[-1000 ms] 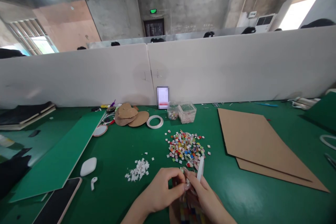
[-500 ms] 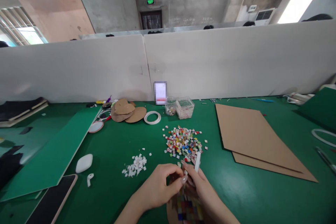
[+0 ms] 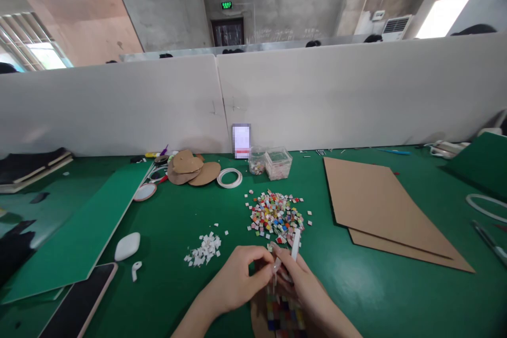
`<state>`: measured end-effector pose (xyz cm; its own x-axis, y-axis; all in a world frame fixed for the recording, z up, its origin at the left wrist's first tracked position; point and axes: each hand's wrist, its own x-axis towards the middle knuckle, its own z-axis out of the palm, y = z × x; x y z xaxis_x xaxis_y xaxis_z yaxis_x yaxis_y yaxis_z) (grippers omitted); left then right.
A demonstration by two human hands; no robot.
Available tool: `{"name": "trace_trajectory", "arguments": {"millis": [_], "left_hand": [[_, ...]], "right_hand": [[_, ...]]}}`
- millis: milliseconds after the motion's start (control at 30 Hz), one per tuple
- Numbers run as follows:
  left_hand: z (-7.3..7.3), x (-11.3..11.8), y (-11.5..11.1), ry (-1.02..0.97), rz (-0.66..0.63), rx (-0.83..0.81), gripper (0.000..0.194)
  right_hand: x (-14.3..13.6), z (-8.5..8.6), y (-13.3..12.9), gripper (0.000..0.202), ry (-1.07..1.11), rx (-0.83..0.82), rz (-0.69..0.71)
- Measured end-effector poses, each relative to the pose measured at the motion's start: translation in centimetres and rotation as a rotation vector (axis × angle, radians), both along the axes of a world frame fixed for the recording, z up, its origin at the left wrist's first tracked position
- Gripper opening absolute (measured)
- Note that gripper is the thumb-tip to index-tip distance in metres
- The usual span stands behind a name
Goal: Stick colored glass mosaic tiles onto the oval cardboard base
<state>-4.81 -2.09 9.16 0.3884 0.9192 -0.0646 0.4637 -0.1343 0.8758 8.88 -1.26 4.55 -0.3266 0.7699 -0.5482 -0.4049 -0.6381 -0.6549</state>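
Directly below the joined fingertips: coloured tile grid [image 3: 283,314]

Lies toward the near edge of the tabletop [image 3: 348,296], on a cardboard backing [image 3: 258,314] with a curved left side. Runs out through the lower border of the view, partly shaded and blurred. Seems to point its long axis away from the near edge, between the two forearms; cannot be certain with the lower end out of sight.

Sits nearer to the right hand [image 3: 304,281], overlapped on its right side by that hand and wrist. Leaves the left hand [image 3: 240,281] mostly off to the left, with only the fingertips reaching over the cardboard's far end.

Together at the fingertips, both hands. Clamped, on the right, around a white strip [image 3: 296,244], tilted toward the far edge. Bent in a pinch on the left; cannot tell whether closed on any small piece.

Farther out, straight beyond the fingertips, a heap of loose coloured tiles [image 3: 273,215]. Left of that, a smaller heap of white scraps [image 3: 205,249]. Well apart toward the right edge, overlapping cardboard sheets [image 3: 368,195]. Toward the far edge, two clear containers [image 3: 278,165]; toward the near left corner, a dark phone [image 3: 81,301].
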Motion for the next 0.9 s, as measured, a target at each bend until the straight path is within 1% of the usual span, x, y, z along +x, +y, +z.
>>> {"name": "trace_trajectory", "arguments": {"millis": [133, 267, 433, 567, 733, 800, 900], "left_hand": [[-0.29, 0.06, 0.02, 0.015, 0.027, 0.015, 0.017], [-0.14, 0.09, 0.02, 0.001, 0.017, -0.027, 0.012], [0.30, 0.06, 0.00, 0.014, -0.011, 0.012, 0.022], [0.17, 0.11, 0.05, 0.036, -0.005, 0.012, 0.025], [-0.21, 0.18, 0.01, 0.060, 0.022, 0.041, 0.020], [-0.27, 0.20, -0.01, 0.058, 0.031, 0.046, 0.019], [-0.24, 0.20, -0.03, 0.036, 0.029, -0.003, 0.013]], "right_hand": [[0.07, -0.02, -0.01, 0.037, -0.025, -0.004, 0.005], [-0.02, 0.14, 0.12, 0.037, -0.076, -0.012, -0.022], [-0.08, 0.05, 0.29, 0.038, -0.073, -0.023, -0.025], [-0.05, 0.07, 0.22, 0.037, -0.050, -0.026, -0.022], [-0.05, 0.36, 0.06, 0.036, -0.072, 0.028, -0.015], [-0.01, 0.16, 0.06, 0.037, -0.098, 0.052, -0.012], [0.18, -0.48, 0.12, 0.034, -0.115, 0.095, 0.012]]}}
